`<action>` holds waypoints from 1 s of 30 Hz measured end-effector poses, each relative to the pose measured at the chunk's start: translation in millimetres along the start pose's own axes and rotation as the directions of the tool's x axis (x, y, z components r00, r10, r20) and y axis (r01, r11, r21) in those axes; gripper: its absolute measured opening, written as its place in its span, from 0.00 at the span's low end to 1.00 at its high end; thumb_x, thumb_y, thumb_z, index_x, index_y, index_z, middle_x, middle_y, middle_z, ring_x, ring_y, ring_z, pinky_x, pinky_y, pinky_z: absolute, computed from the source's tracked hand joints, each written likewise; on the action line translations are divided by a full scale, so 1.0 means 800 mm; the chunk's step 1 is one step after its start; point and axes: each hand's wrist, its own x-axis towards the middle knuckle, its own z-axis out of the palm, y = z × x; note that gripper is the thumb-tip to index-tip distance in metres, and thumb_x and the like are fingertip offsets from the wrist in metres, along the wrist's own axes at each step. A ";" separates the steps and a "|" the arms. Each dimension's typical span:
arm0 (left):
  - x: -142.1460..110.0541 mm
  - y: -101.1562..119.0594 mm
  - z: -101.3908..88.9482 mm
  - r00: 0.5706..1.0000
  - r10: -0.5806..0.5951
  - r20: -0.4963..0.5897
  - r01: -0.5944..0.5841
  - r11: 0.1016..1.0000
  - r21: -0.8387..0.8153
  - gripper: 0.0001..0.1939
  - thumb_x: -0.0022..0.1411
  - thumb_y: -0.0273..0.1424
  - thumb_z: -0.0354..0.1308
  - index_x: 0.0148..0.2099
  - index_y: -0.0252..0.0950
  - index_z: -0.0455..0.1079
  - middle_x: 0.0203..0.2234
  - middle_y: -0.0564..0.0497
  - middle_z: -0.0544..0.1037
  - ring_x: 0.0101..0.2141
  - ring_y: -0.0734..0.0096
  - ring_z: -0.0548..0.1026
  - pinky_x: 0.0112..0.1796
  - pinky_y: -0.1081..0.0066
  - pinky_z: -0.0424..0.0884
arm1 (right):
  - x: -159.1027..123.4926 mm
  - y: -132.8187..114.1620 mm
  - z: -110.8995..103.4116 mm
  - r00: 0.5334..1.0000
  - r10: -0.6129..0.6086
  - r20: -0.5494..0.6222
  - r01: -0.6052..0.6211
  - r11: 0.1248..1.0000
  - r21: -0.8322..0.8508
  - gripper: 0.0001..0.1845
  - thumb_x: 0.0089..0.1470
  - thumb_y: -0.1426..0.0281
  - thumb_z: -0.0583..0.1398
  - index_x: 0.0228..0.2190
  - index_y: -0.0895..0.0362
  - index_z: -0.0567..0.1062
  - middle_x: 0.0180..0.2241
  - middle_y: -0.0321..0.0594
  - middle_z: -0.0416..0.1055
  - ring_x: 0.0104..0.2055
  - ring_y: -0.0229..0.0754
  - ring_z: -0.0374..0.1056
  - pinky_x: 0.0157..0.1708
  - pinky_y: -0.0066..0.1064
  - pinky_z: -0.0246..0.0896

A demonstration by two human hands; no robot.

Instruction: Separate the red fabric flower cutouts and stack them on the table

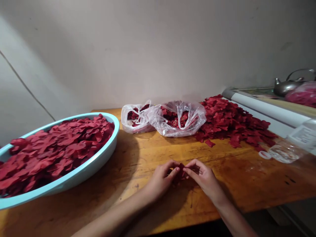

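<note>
Both hands meet over the front of the wooden table, pinching one dark red artificial flower petal piece [180,171] between them. My left hand [164,174] is closed, thumb and forefinger on the petal piece's left side. On its right side, my right hand [201,176] grips with thumb and fingertips. The fingers partly cover the piece, so its full shape is hidden. Beyond the hands lie two clear plastic bags, a larger bag [197,117] and a smaller bag [125,118], both holding red pieces. A loose heap of red petal pieces [227,118] spreads to their right.
A light blue basin [114,136] full of red petal pieces stands at the left on the wooden table [158,148]. At the right lie a clear plastic bottle [286,153] and a white roll-like edge [269,103]. A metal kettle [286,88] sits farther back, before a pink bag [303,93].
</note>
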 end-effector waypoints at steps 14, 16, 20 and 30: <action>-0.011 -0.010 0.007 0.991 0.024 -0.129 0.026 0.928 0.371 0.15 0.65 0.38 0.42 0.33 0.39 0.66 0.27 0.49 0.76 0.26 0.68 0.71 0.28 0.72 0.62 | -0.002 0.000 0.013 0.987 0.107 0.119 -0.115 0.991 0.061 0.13 0.46 0.61 0.64 0.28 0.57 0.70 0.26 0.32 0.68 0.28 0.35 0.66 0.29 0.26 0.64; -0.012 -0.011 0.010 0.990 0.034 -0.134 0.021 0.920 0.391 0.16 0.65 0.38 0.41 0.32 0.38 0.65 0.27 0.49 0.75 0.26 0.68 0.70 0.28 0.73 0.62 | -0.001 -0.001 0.011 0.987 0.119 0.106 -0.127 0.989 0.071 0.14 0.44 0.60 0.65 0.26 0.58 0.70 0.25 0.33 0.68 0.27 0.35 0.66 0.28 0.26 0.65; -0.011 -0.009 0.013 0.990 0.056 -0.128 0.002 0.910 0.415 0.18 0.66 0.39 0.40 0.30 0.36 0.64 0.23 0.50 0.73 0.24 0.70 0.68 0.27 0.74 0.60 | 0.001 -0.001 0.008 0.988 0.122 0.096 -0.130 0.988 0.084 0.15 0.43 0.59 0.66 0.26 0.58 0.72 0.26 0.35 0.70 0.30 0.37 0.68 0.30 0.26 0.66; 0.002 0.005 0.011 0.991 -0.023 -0.130 0.055 0.966 0.252 0.15 0.64 0.40 0.46 0.33 0.34 0.64 0.25 0.52 0.72 0.27 0.71 0.68 0.29 0.74 0.61 | -0.004 0.007 -0.002 0.987 0.143 0.071 -0.150 0.984 0.099 0.12 0.46 0.61 0.64 0.29 0.57 0.74 0.29 0.38 0.74 0.31 0.38 0.71 0.32 0.27 0.69</action>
